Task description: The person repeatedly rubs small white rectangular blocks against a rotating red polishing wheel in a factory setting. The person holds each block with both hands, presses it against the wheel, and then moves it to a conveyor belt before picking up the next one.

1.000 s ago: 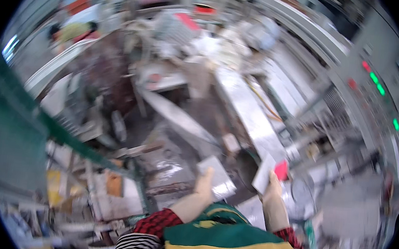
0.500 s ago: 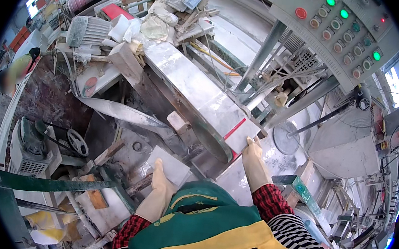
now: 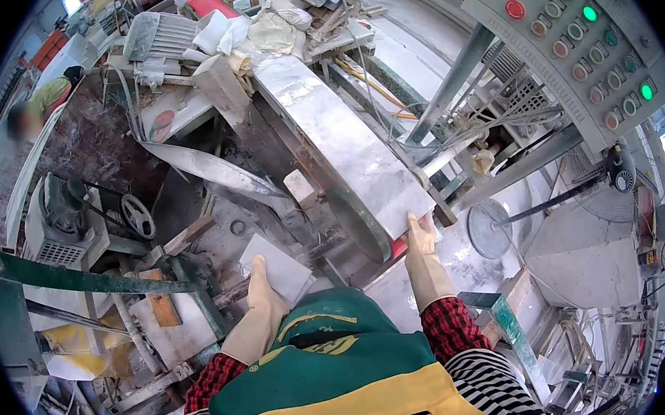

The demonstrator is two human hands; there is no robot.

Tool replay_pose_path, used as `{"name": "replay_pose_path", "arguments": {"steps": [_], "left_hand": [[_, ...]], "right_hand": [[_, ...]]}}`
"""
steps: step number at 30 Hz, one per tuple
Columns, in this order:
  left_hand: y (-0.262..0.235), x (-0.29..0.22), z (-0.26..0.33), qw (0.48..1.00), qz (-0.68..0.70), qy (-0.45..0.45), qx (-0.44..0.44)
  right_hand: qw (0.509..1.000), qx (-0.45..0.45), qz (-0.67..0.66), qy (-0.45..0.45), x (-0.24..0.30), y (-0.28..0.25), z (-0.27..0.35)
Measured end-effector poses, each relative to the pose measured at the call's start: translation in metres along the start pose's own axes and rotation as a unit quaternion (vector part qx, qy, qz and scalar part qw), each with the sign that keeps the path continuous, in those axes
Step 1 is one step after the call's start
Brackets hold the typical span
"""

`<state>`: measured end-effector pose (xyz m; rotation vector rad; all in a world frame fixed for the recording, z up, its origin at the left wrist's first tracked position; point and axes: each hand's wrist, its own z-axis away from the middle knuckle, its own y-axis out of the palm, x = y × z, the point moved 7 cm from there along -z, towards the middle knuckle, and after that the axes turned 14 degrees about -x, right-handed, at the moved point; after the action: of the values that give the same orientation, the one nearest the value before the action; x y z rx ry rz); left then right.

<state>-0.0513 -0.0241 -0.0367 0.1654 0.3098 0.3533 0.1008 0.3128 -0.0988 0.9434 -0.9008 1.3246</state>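
Both my hands wear pale rubber gloves. My left hand (image 3: 262, 288) lies flat on a small grey stone tile (image 3: 278, 264) that rests low in front of me. My right hand (image 3: 422, 239) reaches up to the near end of a long dusty machine bed (image 3: 338, 141) and touches its edge, close to a red part. A large round saw blade (image 3: 363, 222) sits just left of that hand, under the bed's end. I wear a green and yellow apron over a striped shirt with red checked cuffs.
A grey control panel (image 3: 591, 48) with green and red buttons hangs at the upper right above metal posts. A round fan (image 3: 490, 229) stands right of the bed. A motor (image 3: 71, 216) and handwheel sit at left, with rags and clutter behind. Another person (image 3: 41, 99) stands far left.
My view has swung from a blurred look across the shop down to the saw. My right hand has come up to the bed's end and my left hand has settled on the tile.
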Motion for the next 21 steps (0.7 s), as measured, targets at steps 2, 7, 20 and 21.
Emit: {"name": "replay_pose_path", "arguments": {"steps": [2,7,20,21], "left_hand": [[-0.001,-0.001,0.0,1.0,0.001,0.013,-0.002],[-0.001,0.006,0.013,1.0,0.0,-0.01,-0.005],[-0.002,0.016,0.013,1.0,-0.008,-0.029,0.011],[-0.001,0.015,0.013,1.0,-0.011,-0.025,0.012]], "right_hand": [[0.986,0.026,0.136,-0.089,0.017,0.0,0.004],[0.966,0.038,0.255,-0.006,0.015,0.003,-0.002],[0.987,0.053,0.149,0.008,-0.014,-0.005,-0.005],[0.988,0.057,0.146,0.007,-0.015,-0.005,-0.005]]}}
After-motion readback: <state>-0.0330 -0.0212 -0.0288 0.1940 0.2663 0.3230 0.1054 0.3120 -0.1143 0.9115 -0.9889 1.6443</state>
